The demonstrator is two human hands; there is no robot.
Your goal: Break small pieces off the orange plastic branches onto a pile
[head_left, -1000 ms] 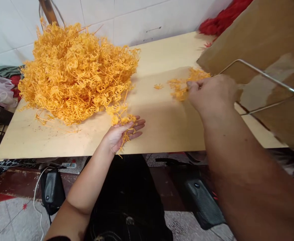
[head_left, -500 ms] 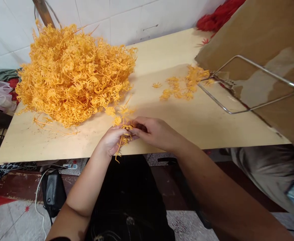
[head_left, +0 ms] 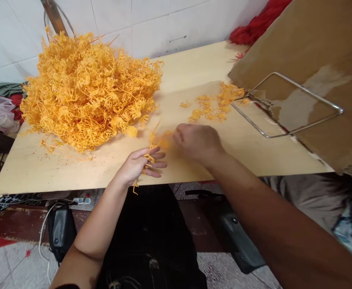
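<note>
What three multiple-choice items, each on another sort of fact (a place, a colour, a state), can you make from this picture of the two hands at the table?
1. Where does the big heap of plastic sprigs lie on the table?
A. at the back left, by the tiled wall
B. at the front right edge
C. inside the cardboard box

2. What colour are the loose pieces near the wire frame?
A. green
B. orange-yellow
C. blue

3. How is the left hand?
A. flat and bare on the table
B. out of view
C. fingers curled round a small sprig

Answers:
1. A, since the heap fills the far left of the table under the wall.
2. B, as they match the heap's colour.
3. C, as orange strands show between its fingers and hang below the palm. The right hand is beside it, blurred, so its grip cannot be told.
</note>
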